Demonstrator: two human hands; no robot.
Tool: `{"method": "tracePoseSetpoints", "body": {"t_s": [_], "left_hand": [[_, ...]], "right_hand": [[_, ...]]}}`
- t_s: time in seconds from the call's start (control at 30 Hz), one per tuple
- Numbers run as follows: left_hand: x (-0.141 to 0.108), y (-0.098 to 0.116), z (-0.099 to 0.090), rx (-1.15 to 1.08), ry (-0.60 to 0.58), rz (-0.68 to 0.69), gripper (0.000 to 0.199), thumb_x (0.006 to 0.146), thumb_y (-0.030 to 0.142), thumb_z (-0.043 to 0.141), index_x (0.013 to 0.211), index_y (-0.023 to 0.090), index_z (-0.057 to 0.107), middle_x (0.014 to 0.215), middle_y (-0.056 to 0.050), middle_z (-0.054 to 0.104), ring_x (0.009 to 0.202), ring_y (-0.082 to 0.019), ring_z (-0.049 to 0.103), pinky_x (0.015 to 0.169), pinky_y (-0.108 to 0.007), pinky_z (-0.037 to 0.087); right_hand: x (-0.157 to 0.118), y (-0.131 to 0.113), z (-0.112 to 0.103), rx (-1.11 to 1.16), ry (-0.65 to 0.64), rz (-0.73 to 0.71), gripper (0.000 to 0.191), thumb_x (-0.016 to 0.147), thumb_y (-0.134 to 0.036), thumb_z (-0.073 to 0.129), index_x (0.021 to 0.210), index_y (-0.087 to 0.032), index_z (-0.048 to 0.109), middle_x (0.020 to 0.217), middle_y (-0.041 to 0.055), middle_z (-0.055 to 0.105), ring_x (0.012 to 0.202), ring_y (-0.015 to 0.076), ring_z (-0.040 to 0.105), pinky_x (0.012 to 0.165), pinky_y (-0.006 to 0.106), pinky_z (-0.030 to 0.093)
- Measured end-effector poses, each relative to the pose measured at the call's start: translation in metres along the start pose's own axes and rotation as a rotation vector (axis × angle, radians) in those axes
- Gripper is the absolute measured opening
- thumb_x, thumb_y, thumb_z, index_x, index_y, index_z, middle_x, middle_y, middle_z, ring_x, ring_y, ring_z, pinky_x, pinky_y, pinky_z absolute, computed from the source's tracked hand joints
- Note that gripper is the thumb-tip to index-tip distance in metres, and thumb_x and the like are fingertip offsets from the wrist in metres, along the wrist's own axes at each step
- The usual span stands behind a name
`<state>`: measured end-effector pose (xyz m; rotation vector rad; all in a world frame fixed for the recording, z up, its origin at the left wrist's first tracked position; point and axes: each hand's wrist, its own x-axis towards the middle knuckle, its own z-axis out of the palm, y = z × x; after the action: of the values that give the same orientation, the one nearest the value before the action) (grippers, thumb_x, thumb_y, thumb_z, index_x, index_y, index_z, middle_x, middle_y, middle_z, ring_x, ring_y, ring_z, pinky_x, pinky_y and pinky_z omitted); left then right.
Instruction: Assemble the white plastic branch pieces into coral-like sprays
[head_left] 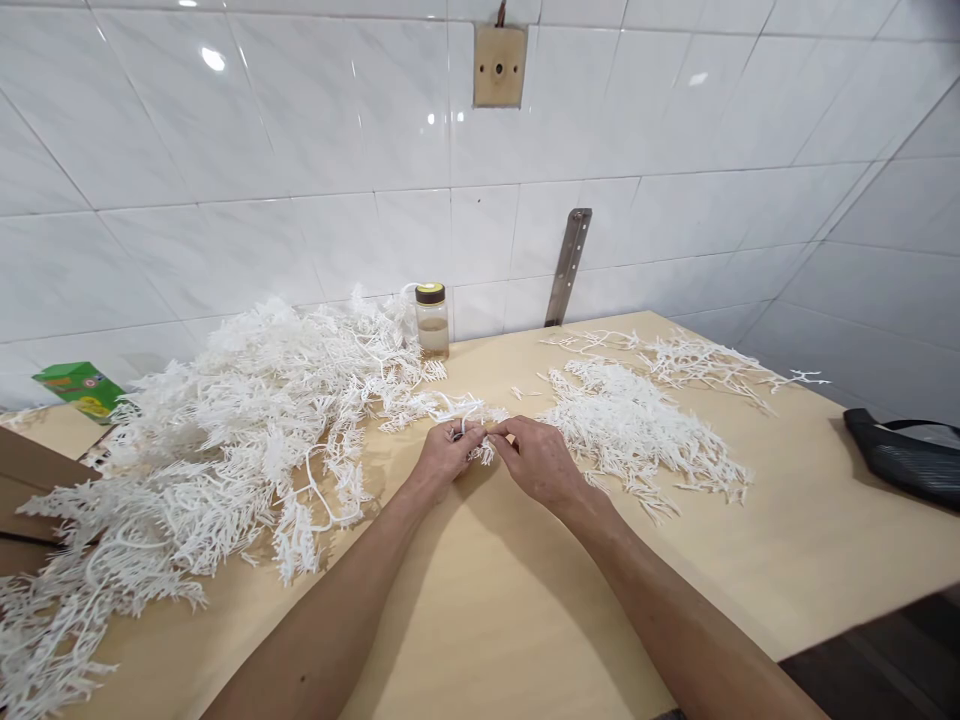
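Observation:
Near the middle of the table, my left hand (452,452) is closed around a white branched plastic sprig (466,408), whose feathery tips stick out above and below the fingers. My right hand (536,458) meets it from the right, thumb and forefinger pinched at the sprig's end; the small bit between those fingertips is hard to see. A large heap of white feathery plastic branches (247,430) spreads over the left side of the table. Just right of my right hand lies a flatter pile of small loose white pieces (637,425).
Bare white stems (701,362) lie at the back right. A jar with a dark lid (433,325) and a metal ruler (570,265) stand by the tiled wall. A green box (79,390) is at far left, a black mesh item (907,460) at the right edge.

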<state>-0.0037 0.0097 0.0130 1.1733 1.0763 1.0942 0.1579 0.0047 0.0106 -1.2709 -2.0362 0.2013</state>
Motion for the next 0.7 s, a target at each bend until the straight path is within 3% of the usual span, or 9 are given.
{"method": "tracePoseSetpoints", "body": {"t_s": [0.3, 0.43, 0.57, 0.7], "left_hand": [[-0.001, 0.001, -0.002, 0.040, -0.022, -0.033, 0.043, 0.066, 0.054, 0.075, 0.077, 0.016, 0.057, 0.052, 0.006, 0.046, 0.041, -0.005, 0.033, 0.041, -0.021, 0.016], [-0.001, 0.002, -0.003, 0.009, -0.053, -0.039, 0.043, 0.065, 0.053, 0.077, 0.074, 0.017, 0.055, 0.050, 0.008, 0.040, 0.041, -0.004, 0.027, 0.043, -0.021, 0.016], [0.002, -0.005, -0.002, 0.106, -0.041, 0.049, 0.037, 0.073, 0.050, 0.069, 0.068, 0.017, 0.054, 0.054, 0.005, 0.045, 0.048, -0.007, 0.035, 0.048, -0.022, 0.025], [0.006, -0.015, 0.001, 0.300, 0.056, 0.198, 0.024, 0.079, 0.036, 0.060, 0.064, 0.018, 0.052, 0.059, 0.003, 0.050, 0.057, -0.011, 0.043, 0.056, -0.023, 0.034]], "right_hand": [[-0.001, -0.004, 0.004, -0.036, 0.000, 0.040, 0.011, 0.090, -0.021, 0.053, 0.085, -0.020, 0.062, 0.086, 0.0040, 0.071, 0.075, 0.0180, 0.063, 0.069, 0.029, 0.042], [-0.001, -0.006, 0.006, -0.048, -0.004, 0.057, 0.011, 0.088, -0.018, 0.052, 0.079, -0.021, 0.056, 0.081, 0.0026, 0.067, 0.069, 0.0166, 0.059, 0.064, 0.028, 0.039], [-0.002, -0.009, 0.011, -0.083, -0.018, 0.073, 0.012, 0.087, -0.017, 0.049, 0.076, -0.021, 0.051, 0.078, 0.0027, 0.061, 0.067, 0.0164, 0.055, 0.060, 0.027, 0.036], [-0.003, -0.010, 0.013, -0.123, -0.062, 0.125, 0.014, 0.086, -0.014, 0.049, 0.074, -0.022, 0.048, 0.079, 0.0031, 0.060, 0.064, 0.0154, 0.051, 0.058, 0.027, 0.033]]}}
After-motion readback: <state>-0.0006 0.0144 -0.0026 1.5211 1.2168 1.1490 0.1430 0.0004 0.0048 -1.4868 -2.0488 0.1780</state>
